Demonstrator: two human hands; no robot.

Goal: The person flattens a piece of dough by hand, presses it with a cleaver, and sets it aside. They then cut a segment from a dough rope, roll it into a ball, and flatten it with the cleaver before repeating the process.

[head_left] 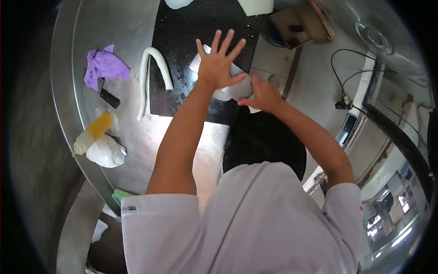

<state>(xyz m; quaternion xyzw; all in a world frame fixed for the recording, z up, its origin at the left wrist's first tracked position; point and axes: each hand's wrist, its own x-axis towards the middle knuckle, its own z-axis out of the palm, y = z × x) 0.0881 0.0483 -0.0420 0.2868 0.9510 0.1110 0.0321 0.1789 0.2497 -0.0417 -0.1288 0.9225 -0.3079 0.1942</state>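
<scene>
A wide, pale grey metal blade like a cleaver [239, 85] lies over the black board [182, 27]. My left hand [218, 66] is spread open on top of it, fingers pointing away from me and palm against the blade. At its right end, my right hand [266, 95] is closed round the blade's end, the thumb turned toward the left; the handle is hidden in the fist. To the left of my hands, a bent white dough rope [145, 64] lies partly on the board and partly on the metal counter.
On the metal counter [132, 27] at left are a purple cloth [106, 64], a black handle [109, 98], a bottle of yellow liquid [98, 128] and a white plastic bag [106, 151]. A cardboard box [303, 25] stands at upper right; cables [335, 68] run along the right.
</scene>
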